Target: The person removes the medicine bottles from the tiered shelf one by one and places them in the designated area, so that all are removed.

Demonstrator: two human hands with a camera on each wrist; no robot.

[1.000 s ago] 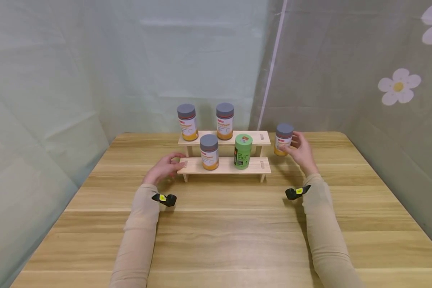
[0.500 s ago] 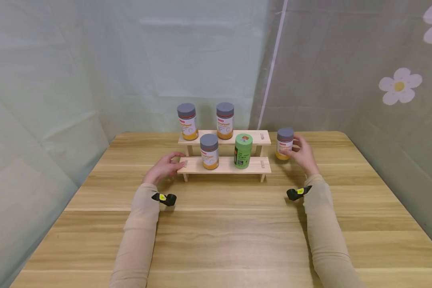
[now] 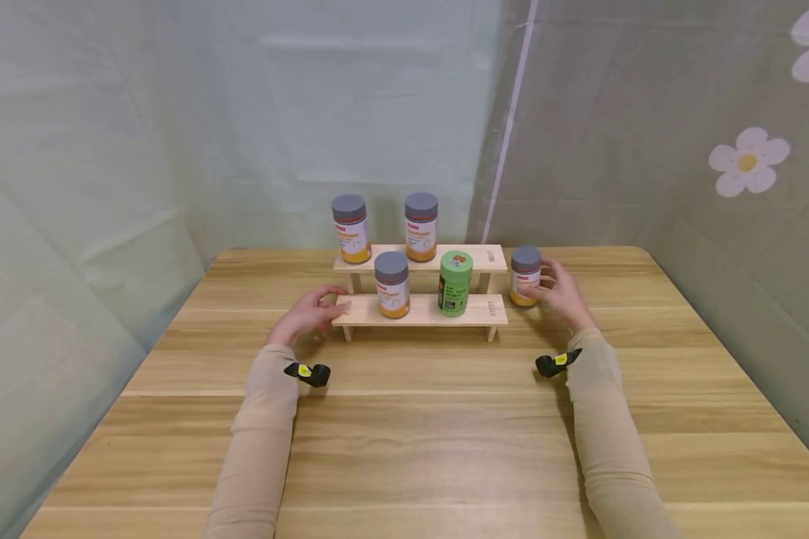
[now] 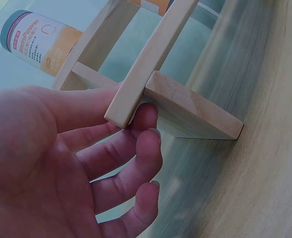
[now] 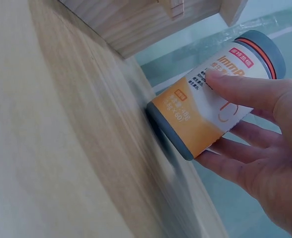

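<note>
right hand (image 3: 565, 296) grasping a grey-lidded jar (image 3: 524, 275), just right of the wooden stand (image 3: 423, 308)

we find the jar roughly upright near the far side of the desk (image 3: 418, 419), beside the right ends of the stand's two shelves. the right hand grasps it by the body – thumb across the label, fingers round behind, all below the lid. whether its base touches the desk we cannot tell. the left hand (image 3: 308, 314) pinches the left end of the lower shelf, thumb on top and fingers curled under.

we judge the jar to be light, an easy one-handed carry. its wall looks like stiff plastic, so a firm squeeze should not dent it, and we would not call it fragile. the label looks smooth and perhaps a little slick, so we would keep thumb and fingers opposed round the middle of the body rather than hang it from the lid, which may turn. the stand seems light too, and a steadying pinch at its end suits it.

against a second ago, the jar sits lower in the head view and slightly closer to the stand – the right hand has come along with it. the left hand keeps its place, and the green jar (image 3: 455, 284) and the three look-alike jars (image 3: 421, 228) stand on the shelves as they did.
</note>
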